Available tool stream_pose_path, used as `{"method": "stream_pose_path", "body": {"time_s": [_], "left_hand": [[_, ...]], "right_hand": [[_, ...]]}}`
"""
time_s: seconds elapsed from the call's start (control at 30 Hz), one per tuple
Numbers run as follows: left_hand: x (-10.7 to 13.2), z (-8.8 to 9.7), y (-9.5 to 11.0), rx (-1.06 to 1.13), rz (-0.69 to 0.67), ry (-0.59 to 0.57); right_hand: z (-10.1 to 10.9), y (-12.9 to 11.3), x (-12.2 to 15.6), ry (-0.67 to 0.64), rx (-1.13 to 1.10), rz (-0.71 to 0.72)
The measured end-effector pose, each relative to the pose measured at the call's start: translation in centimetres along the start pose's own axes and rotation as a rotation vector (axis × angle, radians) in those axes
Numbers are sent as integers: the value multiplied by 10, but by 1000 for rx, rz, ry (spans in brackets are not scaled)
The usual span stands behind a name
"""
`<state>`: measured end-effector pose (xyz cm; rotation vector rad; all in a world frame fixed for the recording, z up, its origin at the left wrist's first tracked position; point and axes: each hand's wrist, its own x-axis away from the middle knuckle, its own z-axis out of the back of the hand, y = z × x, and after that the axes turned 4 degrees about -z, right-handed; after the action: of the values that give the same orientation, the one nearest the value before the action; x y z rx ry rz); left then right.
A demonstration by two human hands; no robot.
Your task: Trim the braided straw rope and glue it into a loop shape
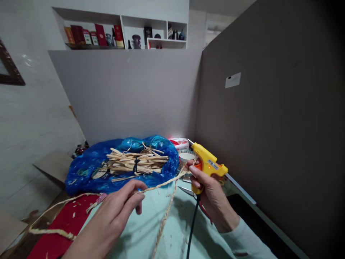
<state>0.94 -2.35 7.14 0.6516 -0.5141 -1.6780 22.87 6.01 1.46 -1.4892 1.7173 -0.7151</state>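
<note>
A yellow hot glue gun (206, 158) is in my right hand (212, 196), its nozzle tilted up to the left and its black cable hanging over the table. The fingertips of that hand also pinch part of a thin braided straw cord (164, 184). Between the thumb and fingers of my left hand (115, 212), another stretch of the cord is pinched, so it runs across between the two hands. One braided length hangs from near the right fingers toward the front edge. Scissors (188, 191) lie partly hidden behind the glue gun and my right hand.
A bundle of dry straw strips (137, 162), tied with a dark band, rests on a blue plastic bag (88, 169). Beyond the cord stands a white bowl (186, 155). More cord (51, 231) loops over a red cloth (64, 219) at left. Grey panels (129, 93) enclose the back and right.
</note>
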Motion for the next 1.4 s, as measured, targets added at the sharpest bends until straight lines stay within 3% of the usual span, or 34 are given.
{"method": "stream_pose_path", "body": {"time_s": [0.2, 0.27, 0.5, 0.77, 0.93, 1.07, 1.2, 1.4], "left_hand": [[-9, 7, 3, 360, 115, -208], [-13, 9, 2, 429, 172, -223], [-5, 21, 1, 396, 91, -89], [4, 22, -2, 244, 10, -24], [6, 20, 1, 160, 46, 112], [8, 30, -3, 130, 49, 95], [6, 39, -8, 121, 50, 162], [4, 32, -3, 196, 89, 171]], "right_hand": [[7, 4, -5, -12, 79, -30], [9, 6, -5, -13, 112, -49], [11, 14, -3, -31, 238, -64], [11, -1, 0, 15, 382, -60], [8, -16, 6, 40, 544, 106], [12, -17, 1, 114, 528, 92], [13, -19, 0, 212, 451, 56], [-13, -37, 44, 74, 481, 119]]}}
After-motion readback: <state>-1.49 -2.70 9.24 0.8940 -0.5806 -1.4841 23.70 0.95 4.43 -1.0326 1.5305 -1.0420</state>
